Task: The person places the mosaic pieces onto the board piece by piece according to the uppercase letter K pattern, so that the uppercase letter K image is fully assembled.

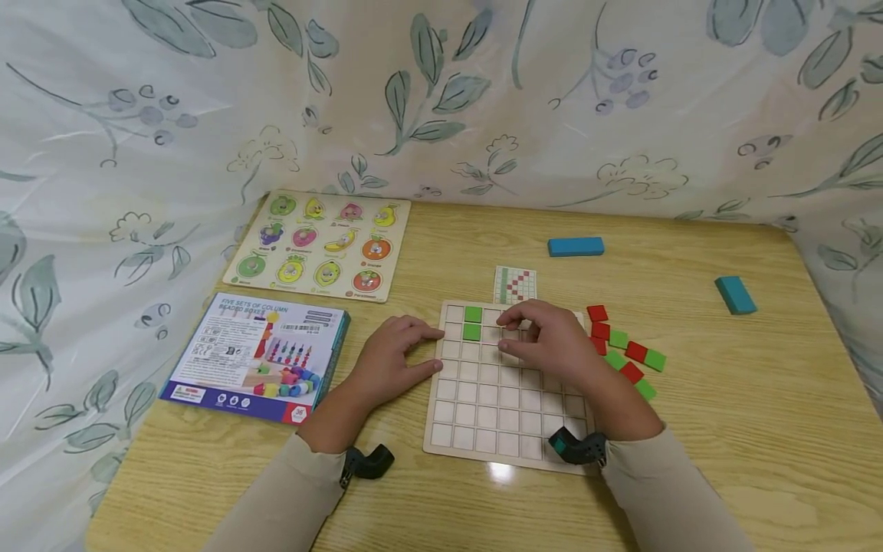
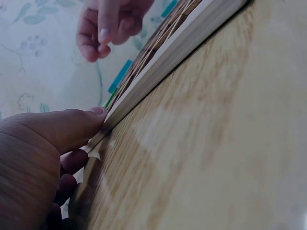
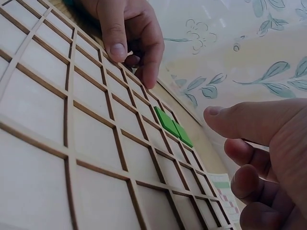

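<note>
Head view: your left hand (image 1: 393, 353), thumb and fingers apart, touches the left edge of the grid board (image 1: 486, 416); your right hand (image 1: 541, 333), empty, loosely curved, hovers right of two green tiles (image 1: 472, 314), nearer the loose tiles (image 1: 636, 352) beyond the right edge.

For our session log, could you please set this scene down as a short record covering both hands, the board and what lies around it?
Left hand: touching the left edge of the board
Right hand: over the board, holding nothing visible
Filled cells: two green tiles, second column, top two rows
Right of board: loose red and green tiles
Beyond board: pattern card, two blue blocks
Left side: fruit puzzle, printed box
</note>
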`<control>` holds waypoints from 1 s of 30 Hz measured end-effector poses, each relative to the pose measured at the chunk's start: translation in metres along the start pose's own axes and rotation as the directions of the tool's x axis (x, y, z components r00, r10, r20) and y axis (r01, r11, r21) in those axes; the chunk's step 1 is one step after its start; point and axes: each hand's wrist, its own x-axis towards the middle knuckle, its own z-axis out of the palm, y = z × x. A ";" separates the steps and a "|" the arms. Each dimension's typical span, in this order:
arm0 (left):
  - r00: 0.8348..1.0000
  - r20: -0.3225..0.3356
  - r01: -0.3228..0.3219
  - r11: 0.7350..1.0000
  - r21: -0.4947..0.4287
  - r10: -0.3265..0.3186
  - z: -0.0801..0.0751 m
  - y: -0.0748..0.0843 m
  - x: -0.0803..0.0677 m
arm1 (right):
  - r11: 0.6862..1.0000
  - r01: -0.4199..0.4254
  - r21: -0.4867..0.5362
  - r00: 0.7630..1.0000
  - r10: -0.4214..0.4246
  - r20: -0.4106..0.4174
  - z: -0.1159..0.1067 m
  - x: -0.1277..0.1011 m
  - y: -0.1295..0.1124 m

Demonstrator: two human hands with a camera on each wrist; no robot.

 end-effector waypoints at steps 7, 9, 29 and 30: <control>1.000 0.011 0.012 1.000 0.000 -0.012 0.000 -0.002 0.000 | 1.000 -0.017 0.021 1.000 0.017 -0.016 -0.006 -0.009 0.002; 1.000 0.009 0.011 1.000 -0.002 -0.011 0.000 -0.002 0.000 | 0.999 -0.031 0.023 0.999 0.032 -0.022 -0.008 -0.011 0.003; 1.000 0.005 -0.004 1.000 -0.004 0.004 -0.001 0.001 0.000 | 0.991 -0.123 0.047 0.989 0.127 -0.078 -0.030 -0.040 0.019; 1.000 0.005 -0.004 1.000 -0.004 0.004 -0.001 0.001 0.000 | 0.992 -0.119 0.042 0.989 0.122 -0.084 -0.032 -0.041 0.020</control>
